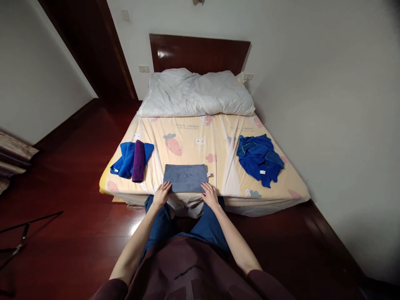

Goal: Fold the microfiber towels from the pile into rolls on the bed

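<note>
A grey folded towel [185,178] lies flat at the near edge of the bed [193,143]. My left hand [161,194] rests at its near left corner, fingers stretched onto the cloth. My right hand [209,194] rests at its near right corner in the same way. Both hands lie flat and hold nothing. To the left, a rolled purple towel [138,161] lies on top of a blue towel [126,158]. A crumpled pile of blue cloths [259,157] sits on the right side of the bed.
A white duvet [195,93] is bunched against the dark wooden headboard [198,53]. The bed's right side stands close to a white wall. Dark red wooden floor [71,187] surrounds the bed, with a thin black stand [21,239] at the left.
</note>
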{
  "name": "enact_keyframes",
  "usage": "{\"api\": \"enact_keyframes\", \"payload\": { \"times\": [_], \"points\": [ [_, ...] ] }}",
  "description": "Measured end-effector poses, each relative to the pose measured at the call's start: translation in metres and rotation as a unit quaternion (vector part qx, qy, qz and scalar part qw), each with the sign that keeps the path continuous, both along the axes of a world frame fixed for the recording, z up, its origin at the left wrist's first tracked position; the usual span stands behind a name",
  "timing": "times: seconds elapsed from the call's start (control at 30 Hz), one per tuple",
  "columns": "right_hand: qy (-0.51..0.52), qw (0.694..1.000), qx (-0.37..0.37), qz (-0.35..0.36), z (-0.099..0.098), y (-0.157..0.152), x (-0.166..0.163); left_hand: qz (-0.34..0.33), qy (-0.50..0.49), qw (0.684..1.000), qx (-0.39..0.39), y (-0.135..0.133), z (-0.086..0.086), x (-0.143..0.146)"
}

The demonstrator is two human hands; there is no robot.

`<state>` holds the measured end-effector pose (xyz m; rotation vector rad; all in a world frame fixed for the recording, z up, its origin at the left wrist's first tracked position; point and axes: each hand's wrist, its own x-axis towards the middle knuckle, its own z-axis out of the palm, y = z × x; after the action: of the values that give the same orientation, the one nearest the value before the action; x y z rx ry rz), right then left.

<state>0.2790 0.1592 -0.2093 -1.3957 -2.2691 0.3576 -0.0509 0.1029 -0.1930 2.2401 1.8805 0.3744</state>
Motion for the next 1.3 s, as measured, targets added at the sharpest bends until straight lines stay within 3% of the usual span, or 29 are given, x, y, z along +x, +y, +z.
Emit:
{"api": "enact_keyframes", "payload": {
  "times": [0.2, 0.37, 0.53, 0.7, 1.07, 1.17, 1.3],
  "points": [
    [-0.022, 1.0, 0.003, -0.013, 0.004, 0.006, -0.003, 0.007, 0.032, 0.999, -0.001, 0.003, 0.003, 0.002],
    [-0.02, 1.0, -0.001, -0.014, 0.011, -0.007, 0.009, 0.003, 0.033, 0.999, 0.003, -0.016, 0.009, -0.005],
    [0.019, 1.0, -0.007, -0.01, 0.011, -0.024, 0.02, 0.016, -0.015, 1.0, 0.015, -0.039, 0.003, -0.008],
    [0.098, 0.995, -0.027, 0.003, -0.002, -0.015, 0.022, 0.065, -0.099, 0.993, 0.012, -0.034, -0.005, -0.008],
    [0.272, 0.952, -0.122, -0.072, -0.017, -0.003, 0.024, 0.144, -0.262, 0.954, 0.038, -0.036, -0.022, -0.016],
    [0.333, 0.925, -0.157, -0.097, -0.019, 0.001, 0.024, 0.185, -0.271, 0.943, 0.059, -0.033, -0.021, -0.015],
    [0.351, 0.915, -0.155, -0.125, -0.023, 0.002, 0.023, 0.241, -0.284, 0.927, 0.043, -0.025, -0.015, -0.011]
  ]
}}
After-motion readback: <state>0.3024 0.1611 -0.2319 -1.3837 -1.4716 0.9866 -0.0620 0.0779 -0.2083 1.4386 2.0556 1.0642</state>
